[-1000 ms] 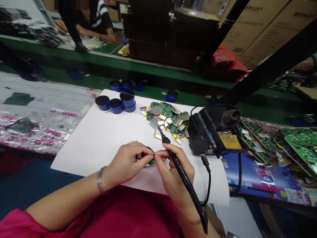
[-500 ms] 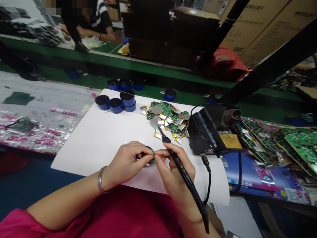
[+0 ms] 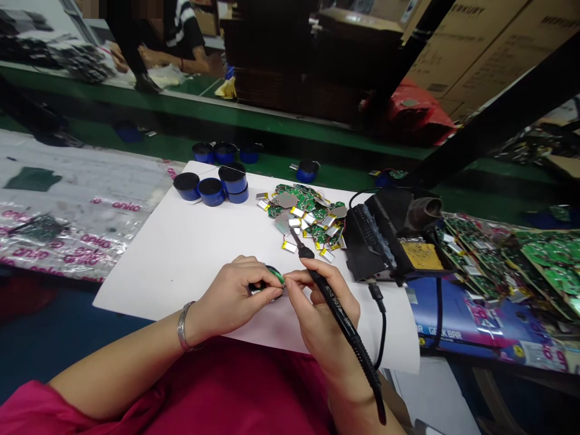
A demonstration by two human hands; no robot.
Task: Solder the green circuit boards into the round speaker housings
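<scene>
My left hand (image 3: 233, 296) is closed, thumb and fingers pinching a small round green circuit board (image 3: 274, 275) over the white sheet (image 3: 154, 260). Most of that board is hidden behind the fingers. A black soldering iron (image 3: 341, 317) lies slantwise in my right hand (image 3: 324, 320), its tip pointing away from me. My right thumb and index finger are pinched together at the board's right edge; whatever is between them is too small to make out. Beyond the iron's tip is a pile of green circuit boards (image 3: 301, 199) with silver-and-yellow battery cells (image 3: 289, 246).
Several blue round cases with black tops (image 3: 211, 191) stand at the sheet's back left. To the right is a black soldering station (image 3: 369, 241) with a yellow sponge (image 3: 421, 256) and a cable. More circuit boards (image 3: 550, 260) are stacked far right. Across the bench sits another person (image 3: 185, 36).
The round board in my left hand has tipped up slightly, showing less of its face. My right hand and the iron have shifted a little to the right.
</scene>
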